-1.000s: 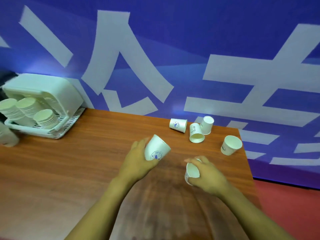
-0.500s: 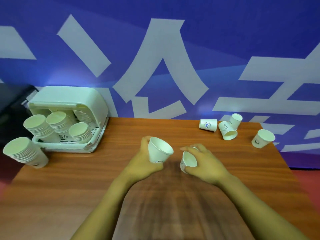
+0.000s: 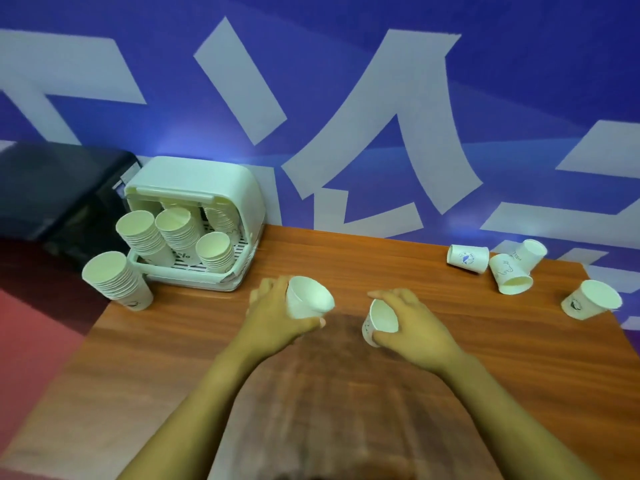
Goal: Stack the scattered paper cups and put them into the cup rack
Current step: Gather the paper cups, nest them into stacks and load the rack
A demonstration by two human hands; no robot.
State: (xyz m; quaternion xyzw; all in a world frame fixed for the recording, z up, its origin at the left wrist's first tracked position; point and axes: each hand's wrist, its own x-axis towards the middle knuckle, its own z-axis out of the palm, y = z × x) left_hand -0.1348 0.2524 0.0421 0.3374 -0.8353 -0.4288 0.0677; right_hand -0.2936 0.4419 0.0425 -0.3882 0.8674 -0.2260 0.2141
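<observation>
- Left hand [image 3: 277,320]: fingers and thumb curled round a white paper cup [image 3: 308,301], held tilted above the wooden table [image 3: 207,358] with its mouth facing right and toward the camera.
- Right hand [image 3: 412,327]: fingers arched over a second paper cup [image 3: 379,320], thumb pressed to its lower side; the cup's mouth faces left, toward the other held cup. The two cups are near each other but apart.
- Cup rack [image 3: 194,209]: a pale plastic box with an open front, standing at the table's far left edge against the blue wall [image 3: 346,64]. Three stacks of cups [image 3: 173,237] lean out of its front, and more cups show further inside.
- Loose stack [image 3: 116,280]: a tall nest of cups standing tilted on the table just left of the rack's front corner.
- Scattered cups, far right of the table: one with a blue logo [image 3: 467,259] on its side; two more [image 3: 516,268] lying touching just right of it; and a fourth cup [image 3: 590,299] near the right edge, tipped with its mouth up and to the right.
- Dark object [image 3: 59,188]: sits left of the rack, beyond the table; its nature cannot be told.
</observation>
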